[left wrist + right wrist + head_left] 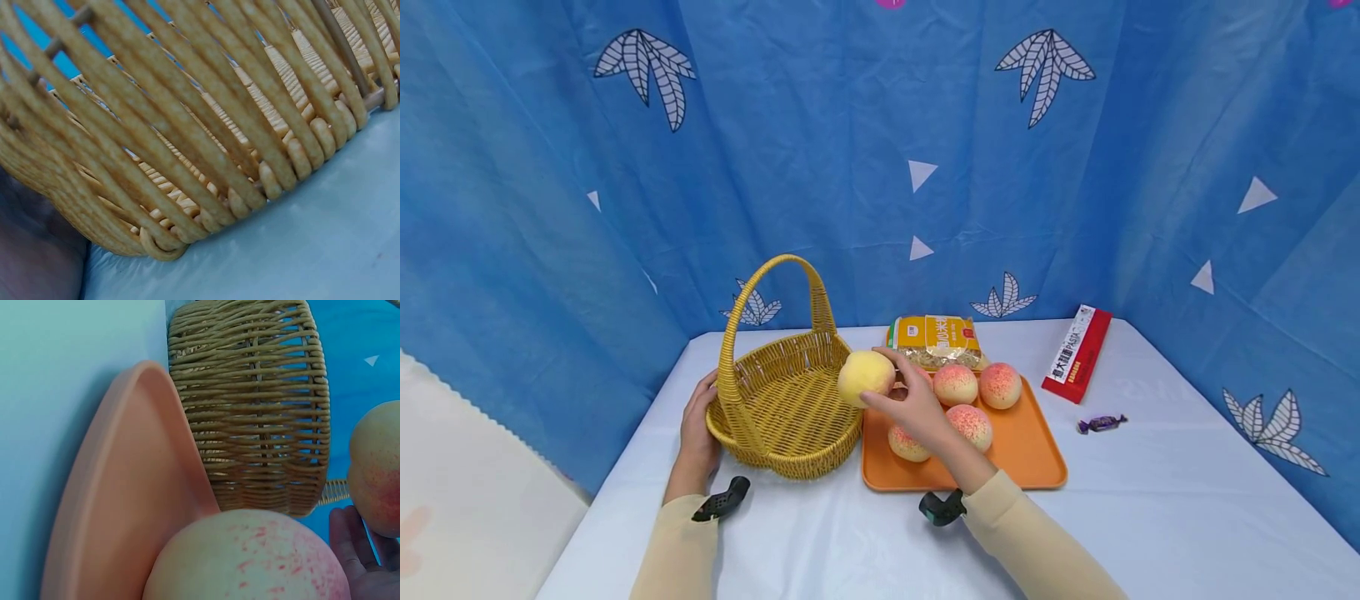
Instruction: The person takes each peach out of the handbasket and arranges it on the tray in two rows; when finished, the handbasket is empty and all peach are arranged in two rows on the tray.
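Observation:
My right hand [917, 408] pinches a yellow peach [863, 377] between thumb and fingers, lifted over the gap between basket and tray. In the right wrist view that peach [378, 469] shows a pink blush beside the fingers. My left hand [697, 425] holds the left side of a yellow wicker basket [805, 464] with a tall arched handle. Part of that hand is hidden, and the left wrist view shows mostly the basket's weave [187, 137]. No fruit shows in the basket. Several pink-speckled peaches [970, 427] lie on an orange tray [1030, 467].
Behind the tray lies a yellow pasta bag [936, 340]. At the right are a red and white pasta packet [1078, 354] and a purple wrapped candy [1102, 424]. A white cloth [820, 542] covers the table; blue curtains [850, 167] hang behind and at the sides.

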The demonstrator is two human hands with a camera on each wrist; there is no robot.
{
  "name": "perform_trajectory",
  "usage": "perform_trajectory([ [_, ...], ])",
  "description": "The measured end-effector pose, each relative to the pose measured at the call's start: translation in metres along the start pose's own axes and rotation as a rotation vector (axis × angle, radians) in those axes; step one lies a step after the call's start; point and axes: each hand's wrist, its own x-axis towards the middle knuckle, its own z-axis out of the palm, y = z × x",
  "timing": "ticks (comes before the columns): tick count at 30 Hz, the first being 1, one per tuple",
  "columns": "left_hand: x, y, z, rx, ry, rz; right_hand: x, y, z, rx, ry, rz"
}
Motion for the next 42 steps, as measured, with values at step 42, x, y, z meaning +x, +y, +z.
perform_trajectory([
  [42,0.001,-0.001,0.000,-0.018,0.005,0.007,-0.019,0.012,-0.054,-0.038,0.078,0.006],
])
